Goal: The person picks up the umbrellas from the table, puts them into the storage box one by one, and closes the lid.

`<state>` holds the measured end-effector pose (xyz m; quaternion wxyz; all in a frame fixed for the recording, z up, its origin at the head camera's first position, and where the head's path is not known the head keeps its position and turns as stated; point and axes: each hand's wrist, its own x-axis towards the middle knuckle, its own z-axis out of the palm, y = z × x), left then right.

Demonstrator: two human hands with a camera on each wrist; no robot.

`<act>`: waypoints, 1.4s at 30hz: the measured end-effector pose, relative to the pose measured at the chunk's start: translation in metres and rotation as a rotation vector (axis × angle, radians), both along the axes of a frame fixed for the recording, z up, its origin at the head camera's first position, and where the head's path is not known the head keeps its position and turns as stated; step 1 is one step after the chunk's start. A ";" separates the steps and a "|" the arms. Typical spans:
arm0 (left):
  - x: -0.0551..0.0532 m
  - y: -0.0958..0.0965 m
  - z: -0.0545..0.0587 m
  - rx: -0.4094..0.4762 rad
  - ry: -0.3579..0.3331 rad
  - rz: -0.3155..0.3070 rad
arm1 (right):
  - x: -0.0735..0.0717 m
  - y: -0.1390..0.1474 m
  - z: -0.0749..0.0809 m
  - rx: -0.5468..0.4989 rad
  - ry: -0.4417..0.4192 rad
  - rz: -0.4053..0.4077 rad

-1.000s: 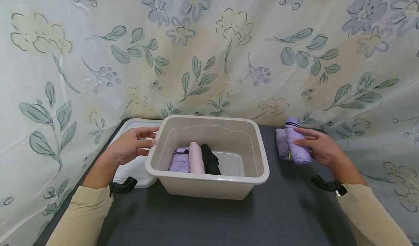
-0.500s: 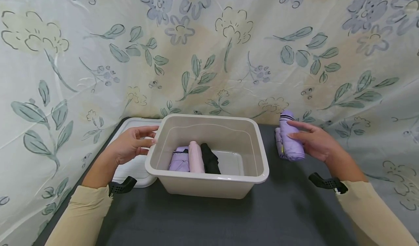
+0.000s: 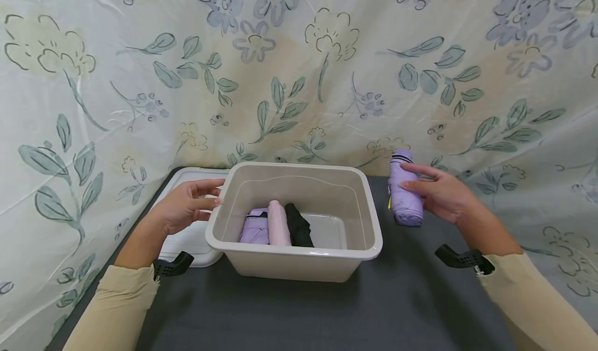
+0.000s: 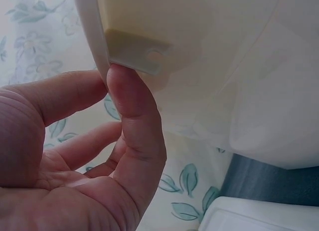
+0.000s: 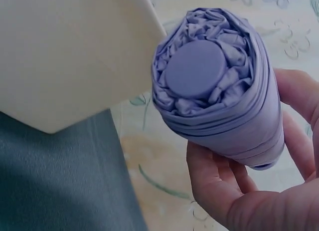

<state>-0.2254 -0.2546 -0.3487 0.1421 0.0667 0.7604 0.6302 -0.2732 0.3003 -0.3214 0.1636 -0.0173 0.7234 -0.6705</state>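
My right hand (image 3: 441,192) grips a rolled lavender folding umbrella (image 3: 404,195) to the right of a beige storage bin. The right wrist view shows its round purple end cap (image 5: 195,69) amid gathered fabric, with fingers wrapped round the side. A yellow bit (image 3: 389,203) shows at its left edge. With thumb and fingers, my left hand (image 3: 187,205) pinches the left rim of the bin (image 3: 299,265). Inside the bin, toward the left, a lavender rolled umbrella (image 3: 255,229), a pink roll (image 3: 279,224) and a black roll (image 3: 298,227) lie side by side.
A whitish lid (image 3: 191,244) lies on the dark table (image 3: 299,314), partly under my left hand and beside the bin. Behind the table hangs a floral curtain (image 3: 261,107), close to the back of the bin.
My right hand has moved left and slightly up with the lavender umbrella, which now covers the second lavender roll behind it. My left hand stays at the bin's rim.
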 end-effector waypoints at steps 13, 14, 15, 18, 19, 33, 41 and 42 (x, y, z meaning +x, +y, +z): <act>0.001 0.001 0.000 0.016 0.006 -0.010 | 0.011 -0.033 0.026 0.076 0.010 0.039; 0.001 0.001 0.000 0.016 0.004 -0.009 | 0.012 -0.036 0.027 0.078 0.011 0.041; 0.001 0.001 0.000 0.017 0.004 -0.009 | 0.012 -0.038 0.029 0.075 0.012 0.041; 0.002 0.001 0.000 0.015 0.001 -0.009 | 0.014 -0.046 0.033 0.081 0.016 0.046; 0.002 0.001 0.000 0.013 0.000 -0.008 | 0.015 -0.049 0.034 0.084 0.017 0.048; 0.002 0.002 0.001 0.010 0.003 -0.007 | 0.014 -0.086 0.042 0.009 -0.006 0.118; 0.001 0.002 0.002 0.020 0.002 -0.010 | 0.011 -0.106 0.045 0.014 -0.022 0.128; 0.001 0.001 0.002 0.021 0.002 -0.011 | 0.011 -0.108 0.045 0.016 -0.030 0.125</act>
